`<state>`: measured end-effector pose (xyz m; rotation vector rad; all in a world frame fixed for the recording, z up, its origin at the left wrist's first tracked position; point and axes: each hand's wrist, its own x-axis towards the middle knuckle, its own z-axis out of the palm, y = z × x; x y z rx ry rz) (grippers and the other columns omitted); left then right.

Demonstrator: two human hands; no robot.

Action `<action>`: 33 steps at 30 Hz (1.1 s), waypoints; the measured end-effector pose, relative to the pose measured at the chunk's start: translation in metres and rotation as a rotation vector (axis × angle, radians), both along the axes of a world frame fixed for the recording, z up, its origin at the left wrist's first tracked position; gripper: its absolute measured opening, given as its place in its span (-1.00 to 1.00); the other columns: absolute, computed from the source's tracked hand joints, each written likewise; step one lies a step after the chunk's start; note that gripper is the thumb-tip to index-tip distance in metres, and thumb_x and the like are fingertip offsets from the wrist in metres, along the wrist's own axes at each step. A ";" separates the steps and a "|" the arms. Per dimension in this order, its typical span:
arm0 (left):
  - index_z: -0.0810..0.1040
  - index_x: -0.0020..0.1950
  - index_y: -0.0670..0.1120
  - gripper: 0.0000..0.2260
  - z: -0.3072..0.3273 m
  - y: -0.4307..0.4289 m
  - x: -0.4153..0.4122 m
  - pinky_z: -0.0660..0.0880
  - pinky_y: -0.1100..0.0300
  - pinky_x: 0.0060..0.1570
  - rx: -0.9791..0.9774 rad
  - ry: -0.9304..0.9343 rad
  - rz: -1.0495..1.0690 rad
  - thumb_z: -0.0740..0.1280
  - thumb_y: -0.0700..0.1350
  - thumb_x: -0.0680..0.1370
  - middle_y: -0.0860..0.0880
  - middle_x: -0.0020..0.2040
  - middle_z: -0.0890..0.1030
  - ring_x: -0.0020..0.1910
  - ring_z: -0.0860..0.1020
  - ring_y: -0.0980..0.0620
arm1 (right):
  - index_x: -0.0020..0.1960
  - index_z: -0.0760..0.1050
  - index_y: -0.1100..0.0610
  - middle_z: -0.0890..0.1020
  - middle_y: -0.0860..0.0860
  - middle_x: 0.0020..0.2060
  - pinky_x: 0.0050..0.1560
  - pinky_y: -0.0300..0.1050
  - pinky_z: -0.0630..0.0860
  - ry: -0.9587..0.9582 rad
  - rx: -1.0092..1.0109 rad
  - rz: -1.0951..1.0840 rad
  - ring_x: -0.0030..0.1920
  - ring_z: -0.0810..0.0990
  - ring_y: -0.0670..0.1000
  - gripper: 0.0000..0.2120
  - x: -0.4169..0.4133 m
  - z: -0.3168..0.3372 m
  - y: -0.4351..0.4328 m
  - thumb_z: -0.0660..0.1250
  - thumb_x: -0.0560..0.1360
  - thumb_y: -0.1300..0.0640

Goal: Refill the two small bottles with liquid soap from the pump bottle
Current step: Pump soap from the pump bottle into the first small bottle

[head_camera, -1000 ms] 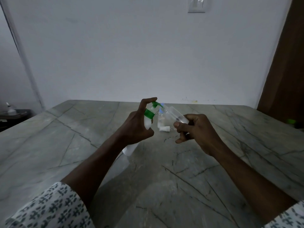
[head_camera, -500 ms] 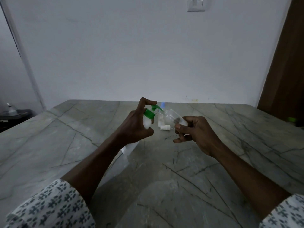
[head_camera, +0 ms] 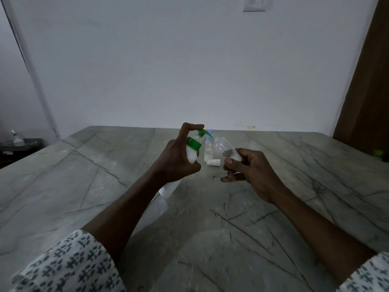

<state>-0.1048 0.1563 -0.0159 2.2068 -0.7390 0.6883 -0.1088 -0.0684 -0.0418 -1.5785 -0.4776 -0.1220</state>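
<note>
My left hand [head_camera: 179,159] grips the white pump bottle [head_camera: 192,155], which has a green collar and pump head and is tilted to the right above the table. The index finger rests on the pump head. My right hand [head_camera: 250,169] holds a small clear bottle [head_camera: 223,147], tilted with its mouth at the green nozzle. A second small bottle [head_camera: 208,151] with a blue top stands on the table just behind them. Beside it lies a small white cap [head_camera: 213,162].
The grey marble table [head_camera: 105,186] reaches back to a white wall. A dark shelf with a small bottle [head_camera: 15,138] is at far left. A brown door [head_camera: 366,81] and a small green object [head_camera: 378,152] are at far right.
Both hands with the pump bottle and the small clear bottle stay together. The view has shifted slightly; the index finger stays on the pump head.
</note>
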 end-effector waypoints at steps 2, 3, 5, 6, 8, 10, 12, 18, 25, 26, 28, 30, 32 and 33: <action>0.27 0.38 0.04 -0.28 0.001 -0.001 -0.001 0.49 0.36 -0.25 -0.011 0.015 0.012 0.47 -0.30 0.31 -0.02 -0.14 0.63 -0.26 0.57 0.07 | 0.19 0.52 0.34 0.61 0.22 -0.22 -0.08 0.20 0.64 -0.001 -0.007 0.005 -0.34 0.60 0.04 -0.70 0.000 -0.002 0.000 0.38 0.49 0.25; 0.27 0.36 0.03 -0.30 0.001 -0.002 -0.002 0.48 0.39 -0.26 -0.012 0.020 0.018 0.48 -0.30 0.31 -0.02 -0.13 0.63 -0.26 0.58 0.07 | 0.20 0.52 0.33 0.62 0.21 -0.22 -0.07 0.21 0.64 -0.001 -0.011 0.004 -0.34 0.61 0.03 -0.69 0.000 -0.003 0.001 0.38 0.48 0.25; 0.29 0.33 0.00 -0.32 0.001 -0.001 -0.003 0.48 0.42 -0.26 -0.022 0.021 0.030 0.49 -0.30 0.32 -0.02 -0.12 0.63 -0.24 0.59 0.06 | 0.22 0.52 0.33 0.63 0.19 -0.21 -0.06 0.22 0.64 -0.009 -0.018 0.004 -0.34 0.61 0.02 -0.67 0.000 -0.004 0.002 0.39 0.48 0.25; 0.29 0.32 -0.01 -0.34 0.001 -0.001 -0.003 0.47 0.44 -0.27 -0.030 0.020 0.035 0.50 -0.30 0.32 -0.01 -0.12 0.63 -0.24 0.58 0.07 | 0.23 0.51 0.33 0.63 0.19 -0.21 -0.06 0.23 0.63 -0.013 -0.018 0.006 -0.34 0.61 0.02 -0.66 0.000 -0.004 0.003 0.39 0.48 0.26; 0.30 0.31 -0.01 -0.35 0.001 -0.001 -0.003 0.45 0.46 -0.28 -0.042 0.017 0.039 0.50 -0.30 0.32 0.00 -0.13 0.62 -0.26 0.57 0.08 | 0.23 0.50 0.33 0.63 0.19 -0.21 -0.05 0.23 0.63 -0.016 -0.018 0.005 -0.34 0.61 0.02 -0.66 0.000 -0.004 0.006 0.38 0.48 0.26; 0.28 0.35 0.02 -0.31 0.001 -0.001 -0.002 0.45 0.46 -0.28 -0.039 0.021 0.037 0.49 -0.30 0.32 0.01 -0.13 0.62 -0.26 0.57 0.08 | 0.23 0.50 0.34 0.63 0.21 -0.20 -0.05 0.24 0.63 -0.016 -0.009 -0.002 -0.34 0.61 0.04 -0.67 0.001 -0.003 0.008 0.38 0.50 0.27; 0.25 0.41 0.02 -0.26 0.000 -0.002 -0.002 0.45 0.46 -0.26 -0.024 0.017 0.030 0.48 -0.30 0.33 0.00 -0.12 0.61 -0.26 0.57 0.08 | 0.23 0.50 0.34 0.63 0.23 -0.19 -0.05 0.24 0.63 -0.021 0.003 -0.011 -0.33 0.61 0.05 -0.68 0.001 -0.003 0.007 0.38 0.50 0.27; 0.25 0.41 0.03 -0.26 0.001 0.000 0.000 0.47 0.41 -0.25 -0.020 0.015 0.008 0.47 -0.30 0.31 -0.01 -0.14 0.63 -0.25 0.57 0.08 | 0.21 0.51 0.36 0.63 0.22 -0.20 -0.04 0.22 0.63 -0.026 0.003 0.005 -0.34 0.61 0.03 -0.69 0.000 -0.003 0.004 0.38 0.50 0.28; 0.29 0.32 -0.01 -0.33 0.001 -0.003 0.000 0.46 0.42 -0.29 -0.039 0.014 0.045 0.49 -0.29 0.30 0.03 -0.16 0.61 -0.24 0.57 0.13 | 0.20 0.52 0.36 0.63 0.21 -0.21 -0.06 0.21 0.64 -0.003 0.004 0.019 -0.33 0.61 0.05 -0.69 0.001 -0.006 0.006 0.39 0.49 0.26; 0.29 0.31 -0.02 -0.34 0.000 -0.003 0.000 0.45 0.43 -0.30 -0.042 0.013 0.049 0.50 -0.30 0.31 0.04 -0.17 0.61 -0.25 0.57 0.13 | 0.19 0.52 0.34 0.63 0.21 -0.21 -0.07 0.20 0.64 0.002 0.006 0.022 -0.33 0.61 0.05 -0.70 0.001 -0.007 0.007 0.38 0.49 0.26; 0.29 0.32 -0.01 -0.34 0.000 -0.004 0.000 0.46 0.42 -0.30 -0.042 0.017 0.054 0.49 -0.30 0.31 0.03 -0.17 0.61 -0.25 0.57 0.14 | 0.17 0.54 0.31 0.63 0.22 -0.21 -0.09 0.17 0.65 0.015 0.018 0.030 -0.33 0.61 0.06 -0.74 0.000 -0.008 0.009 0.37 0.50 0.25; 0.27 0.36 0.01 -0.30 0.000 -0.005 0.000 0.48 0.38 -0.30 -0.037 0.012 0.054 0.48 -0.30 0.32 0.02 -0.16 0.61 -0.27 0.57 0.09 | 0.14 0.55 0.28 0.63 0.22 -0.22 -0.11 0.15 0.66 0.025 0.038 0.032 -0.34 0.60 0.05 -0.77 -0.001 -0.008 0.010 0.36 0.51 0.25; 0.25 0.40 0.02 -0.26 -0.001 -0.006 0.000 0.48 0.40 -0.30 -0.027 0.002 0.054 0.48 -0.30 0.31 0.00 -0.14 0.60 -0.28 0.57 0.07 | 0.14 0.55 0.28 0.64 0.21 -0.21 -0.10 0.15 0.66 0.023 0.044 0.027 -0.34 0.61 0.06 -0.78 0.000 -0.007 0.009 0.35 0.51 0.24; 0.24 0.42 0.02 -0.24 -0.001 -0.006 -0.001 0.46 0.42 -0.30 -0.022 0.000 0.056 0.48 -0.30 0.31 0.00 -0.12 0.60 -0.28 0.57 0.07 | 0.13 0.55 0.28 0.65 0.21 -0.21 -0.10 0.15 0.66 0.019 0.041 0.024 -0.33 0.62 0.07 -0.78 0.000 -0.007 0.009 0.35 0.51 0.24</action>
